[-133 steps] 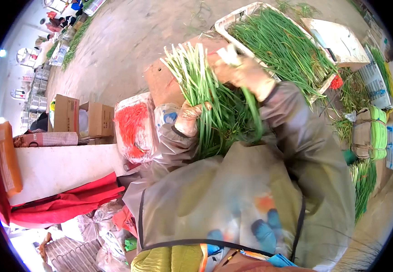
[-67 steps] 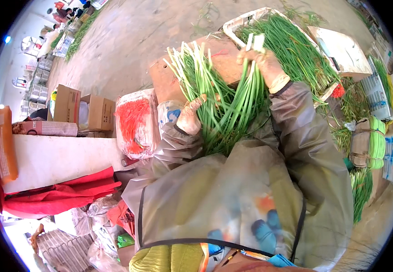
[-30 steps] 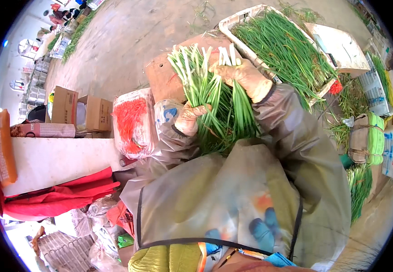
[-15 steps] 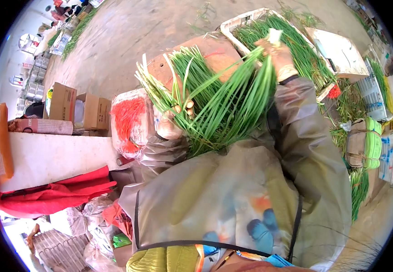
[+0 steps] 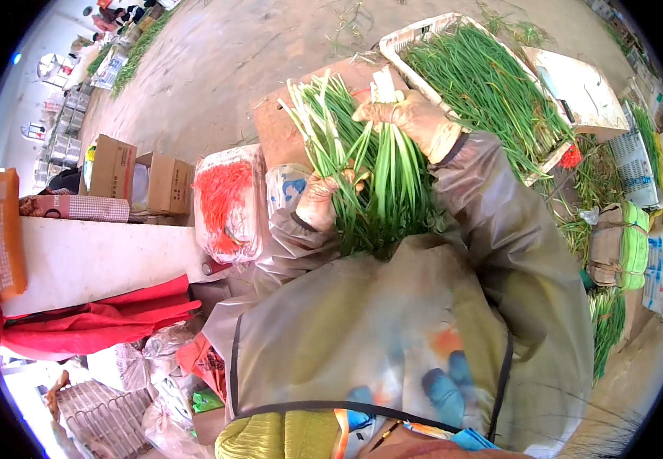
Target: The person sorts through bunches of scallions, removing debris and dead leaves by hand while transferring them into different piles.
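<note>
The bunch of green onions (image 5: pixel 362 176) is up in front of the chest, over a brown box (image 5: pixel 285 126). The left hand (image 5: pixel 322 200) squeezes the stalks low down. The right hand (image 5: pixel 408 118) pinches the white ends on top. Best to keep the low grip tight and tap the ends even. A tray (image 5: pixel 423 34) of onions lies behind.

Both forearms come up from the lower edge in translucent grey sleeves, bent at the elbows. The left hand (image 5: pixel 320 200), gloved, is low and close to the body, fingers curled shut in a grip, palm turned inward. The right hand (image 5: pixel 408 116), also gloved, is raised higher and farther out, wrist bent, fingers closed and pointing left. The hands are near each other, not touching.
</note>
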`<state>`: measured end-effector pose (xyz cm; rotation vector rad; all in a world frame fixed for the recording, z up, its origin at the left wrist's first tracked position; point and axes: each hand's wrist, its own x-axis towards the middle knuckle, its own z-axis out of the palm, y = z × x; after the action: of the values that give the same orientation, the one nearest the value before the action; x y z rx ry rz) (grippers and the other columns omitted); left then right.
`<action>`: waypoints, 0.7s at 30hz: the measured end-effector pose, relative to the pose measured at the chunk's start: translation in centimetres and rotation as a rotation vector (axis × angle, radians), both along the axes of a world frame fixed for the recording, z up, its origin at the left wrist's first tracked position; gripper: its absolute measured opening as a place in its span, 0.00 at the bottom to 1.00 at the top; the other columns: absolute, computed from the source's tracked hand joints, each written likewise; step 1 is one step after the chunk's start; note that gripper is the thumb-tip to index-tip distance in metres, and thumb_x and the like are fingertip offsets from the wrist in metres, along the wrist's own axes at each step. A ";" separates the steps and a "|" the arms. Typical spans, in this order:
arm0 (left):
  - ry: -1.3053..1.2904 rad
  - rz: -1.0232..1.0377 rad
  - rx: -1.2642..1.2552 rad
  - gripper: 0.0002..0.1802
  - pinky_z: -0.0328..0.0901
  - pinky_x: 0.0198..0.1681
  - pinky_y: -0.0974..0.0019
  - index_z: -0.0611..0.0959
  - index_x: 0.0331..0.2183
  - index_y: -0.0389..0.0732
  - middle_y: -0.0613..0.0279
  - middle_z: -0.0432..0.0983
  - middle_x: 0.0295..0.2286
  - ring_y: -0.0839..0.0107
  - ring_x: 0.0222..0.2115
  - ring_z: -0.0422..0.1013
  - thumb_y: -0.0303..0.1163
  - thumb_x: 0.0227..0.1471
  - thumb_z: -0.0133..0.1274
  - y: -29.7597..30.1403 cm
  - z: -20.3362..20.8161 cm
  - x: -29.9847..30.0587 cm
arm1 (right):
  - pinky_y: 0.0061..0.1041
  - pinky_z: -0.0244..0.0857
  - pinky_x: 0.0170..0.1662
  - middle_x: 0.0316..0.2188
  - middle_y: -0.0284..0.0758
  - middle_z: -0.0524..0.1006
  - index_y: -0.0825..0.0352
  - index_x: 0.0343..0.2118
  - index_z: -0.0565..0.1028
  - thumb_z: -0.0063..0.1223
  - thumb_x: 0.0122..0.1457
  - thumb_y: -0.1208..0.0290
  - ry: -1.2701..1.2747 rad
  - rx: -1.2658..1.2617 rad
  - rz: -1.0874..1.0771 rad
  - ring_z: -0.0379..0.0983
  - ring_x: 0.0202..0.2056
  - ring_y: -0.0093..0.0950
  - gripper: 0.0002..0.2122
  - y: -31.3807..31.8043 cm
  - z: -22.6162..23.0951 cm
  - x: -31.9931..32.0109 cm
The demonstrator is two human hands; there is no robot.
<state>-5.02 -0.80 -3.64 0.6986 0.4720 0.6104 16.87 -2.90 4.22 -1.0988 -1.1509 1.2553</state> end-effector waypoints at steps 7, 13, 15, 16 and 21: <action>-0.107 -0.164 0.039 0.21 0.65 0.41 0.69 0.73 0.42 0.33 0.54 0.74 0.35 0.68 0.35 0.71 0.32 0.43 0.53 0.3 1.8 -0.8 | 0.22 0.64 0.32 0.25 0.32 0.76 0.65 0.35 0.75 0.51 0.54 0.62 -0.952 -0.037 -0.759 0.69 0.26 0.23 0.12 -0.1 1.7 5.7; 0.077 0.091 0.041 0.19 0.66 0.35 0.71 0.73 0.41 0.35 0.62 0.74 0.33 0.73 0.31 0.70 0.21 0.42 0.52 -0.1 1.1 0.4 | 0.19 0.67 0.32 0.34 0.32 0.75 0.66 0.36 0.74 0.53 0.52 0.66 -0.210 -0.081 -0.131 0.71 0.29 0.21 0.11 -2.3 2.1 1.9; 0.103 0.062 0.098 0.18 0.66 0.35 0.72 0.74 0.39 0.35 0.61 0.74 0.32 0.72 0.30 0.71 0.19 0.41 0.53 -0.1 1.0 0.6 | 0.18 0.66 0.29 0.29 0.31 0.75 0.68 0.37 0.73 0.58 0.48 0.71 -0.104 -0.114 -0.074 0.70 0.26 0.20 0.13 -1.6 -0.3 -0.9; 0.063 0.059 0.119 0.18 0.66 0.34 0.71 0.75 0.38 0.36 0.61 0.75 0.31 0.72 0.30 0.71 0.18 0.40 0.53 -0.5 1.8 1.1 | 0.18 0.65 0.28 0.27 0.30 0.74 0.68 0.37 0.72 0.58 0.48 0.72 -0.103 -0.059 -0.055 0.69 0.25 0.20 0.13 -1.0 -1.9 -1.5; -0.009 0.015 0.022 0.18 0.67 0.32 0.69 0.75 0.37 0.36 0.59 0.74 0.31 0.70 0.28 0.71 0.15 0.39 0.51 -1.1 2.8 0.7 | 0.18 0.64 0.26 0.24 0.29 0.72 0.68 0.42 0.69 0.58 0.47 0.74 -0.246 -0.032 -0.027 0.67 0.22 0.19 0.18 -0.3 -3.9 -1.0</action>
<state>-4.33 -1.87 -0.80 0.7137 0.4629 0.6331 15.83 -3.24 0.30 -1.3164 -1.2975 1.1432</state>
